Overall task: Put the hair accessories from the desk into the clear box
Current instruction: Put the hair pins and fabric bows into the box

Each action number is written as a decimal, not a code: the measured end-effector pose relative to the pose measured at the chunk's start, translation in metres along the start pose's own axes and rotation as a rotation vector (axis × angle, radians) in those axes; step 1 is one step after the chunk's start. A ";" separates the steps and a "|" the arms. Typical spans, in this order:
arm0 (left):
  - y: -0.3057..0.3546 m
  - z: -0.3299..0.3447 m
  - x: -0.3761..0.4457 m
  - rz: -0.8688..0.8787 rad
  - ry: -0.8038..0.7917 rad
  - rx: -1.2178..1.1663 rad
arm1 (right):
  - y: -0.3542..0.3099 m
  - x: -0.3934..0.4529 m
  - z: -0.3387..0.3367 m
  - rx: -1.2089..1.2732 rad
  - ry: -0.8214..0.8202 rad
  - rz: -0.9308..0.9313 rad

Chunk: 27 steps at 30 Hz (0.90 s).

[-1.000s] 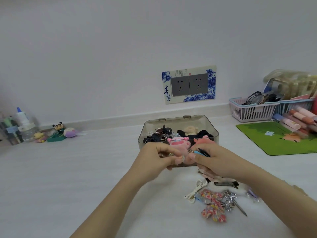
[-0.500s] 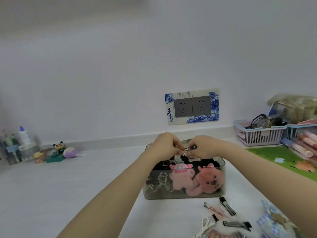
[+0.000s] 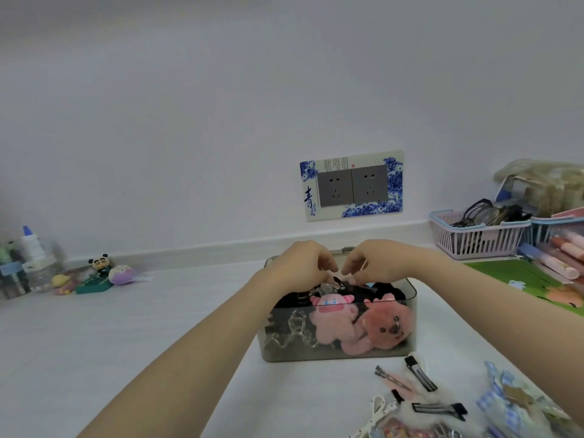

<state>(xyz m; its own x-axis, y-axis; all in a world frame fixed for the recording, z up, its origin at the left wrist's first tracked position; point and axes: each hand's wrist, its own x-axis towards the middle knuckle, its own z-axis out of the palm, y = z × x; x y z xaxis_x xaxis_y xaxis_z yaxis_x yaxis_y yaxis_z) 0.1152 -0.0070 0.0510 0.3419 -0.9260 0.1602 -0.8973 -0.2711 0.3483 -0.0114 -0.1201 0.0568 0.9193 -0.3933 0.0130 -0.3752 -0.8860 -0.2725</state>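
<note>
White wall and a pale desk (image 3: 94, 343) fill most of my view, with a blue-patterned double socket (image 3: 351, 185) on the wall beyond my fingertips. Next in size is the clear box (image 3: 335, 352), directly below my fingers, its front wall showing 2 pink plush toys (image 3: 363, 324) and some wire clips packed against dark hair ties. My left hand (image 3: 300, 263) and right hand (image 3: 377, 262) hang over its far half, nearly touching each other; on both, the fingers are curled downward with the tips loosely apart. I cannot tell for certain whether either pinches anything, though a small silvery clip (image 3: 327, 287) lies just under the left fingertips among the black ties. I judge this to be the release of 1 piece into the box. To do it well I would let go low, close to the pile, so nothing bounces off the plush and over the rim, then lift both hands straight up clear of the walls. Nearer to me than my fingers and off to their right, loose pieces wait on the desk: a black clip (image 3: 420, 377), a pink clip (image 3: 393, 379), another black clip (image 3: 439, 410) and a blue checked bow (image 3: 512, 403).
</note>
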 end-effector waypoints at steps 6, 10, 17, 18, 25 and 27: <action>0.033 -0.002 -0.041 0.112 0.171 -0.095 | -0.007 -0.048 -0.003 0.075 0.243 -0.059; 0.052 0.011 -0.075 0.180 0.177 -0.127 | -0.009 -0.096 0.007 0.141 0.310 -0.130; 0.058 0.053 -0.089 0.149 -0.081 -0.141 | 0.006 -0.124 0.032 0.033 0.163 0.032; 0.058 0.059 -0.089 0.136 -0.108 -0.133 | 0.008 -0.123 0.037 0.020 0.143 0.062; 0.044 0.086 -0.090 0.112 -0.102 -0.130 | 0.021 -0.115 0.068 0.094 0.137 0.212; 0.042 0.085 -0.089 0.124 -0.102 -0.117 | 0.022 -0.114 0.069 0.118 0.122 0.226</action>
<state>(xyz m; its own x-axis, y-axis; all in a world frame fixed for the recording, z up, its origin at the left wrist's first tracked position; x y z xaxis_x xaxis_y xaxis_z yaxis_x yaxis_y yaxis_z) 0.0233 0.0415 -0.0274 0.1951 -0.9738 0.1167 -0.8903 -0.1260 0.4375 -0.1166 -0.0777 -0.0173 0.7901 -0.6106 0.0529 -0.5460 -0.7405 -0.3918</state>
